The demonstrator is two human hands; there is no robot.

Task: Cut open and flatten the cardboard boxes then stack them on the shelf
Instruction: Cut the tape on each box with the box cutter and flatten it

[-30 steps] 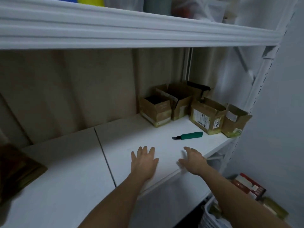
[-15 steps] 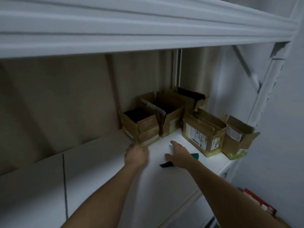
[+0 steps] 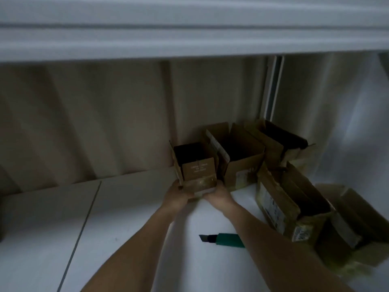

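Box: small open cardboard box [image 3: 197,165] sits at the shelf [image 3: 130,218] back, leftmost in its row.
Grip: left hand [image 3: 175,198] and right hand [image 3: 219,196] clasp its lower corners.
Risk: dragging it may tip the neighbouring box [image 3: 240,157]; forearm may brush the exposed cutter [image 3: 223,240] blade.

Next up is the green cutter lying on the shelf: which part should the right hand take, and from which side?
Take the green cutter by its green handle, coming from above and from the right. It lies flat on the white shelf with its dark blade end pointing left, so the handle is the safe end. The right forearm already crosses it, while the right hand grips the small box.
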